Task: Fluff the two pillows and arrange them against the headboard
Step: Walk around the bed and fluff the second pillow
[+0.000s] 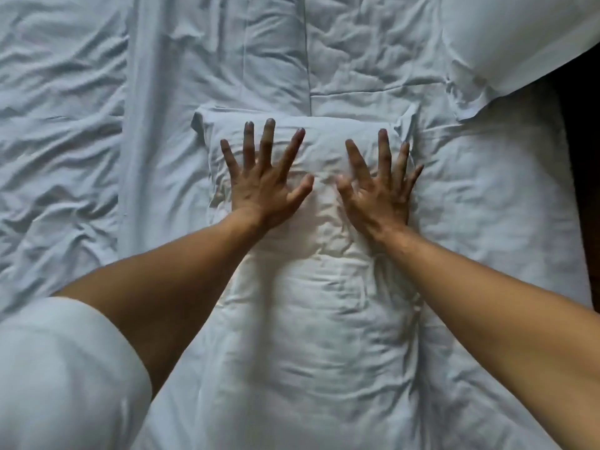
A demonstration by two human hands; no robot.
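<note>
Two white pillows are in view. One pillow (311,287) lies lengthwise in the middle of the rumpled white bed sheet (65,141), running away from the person. Both hands press flat on its far half with fingers spread wide, gripping nothing: the left hand (263,186) and the right hand (380,193) sit side by side, thumbs near each other. The second pillow (513,37) lies at the upper right corner, seemingly overhanging the dark bed edge. A white sleeve (65,378) covers the left upper arm.
</note>
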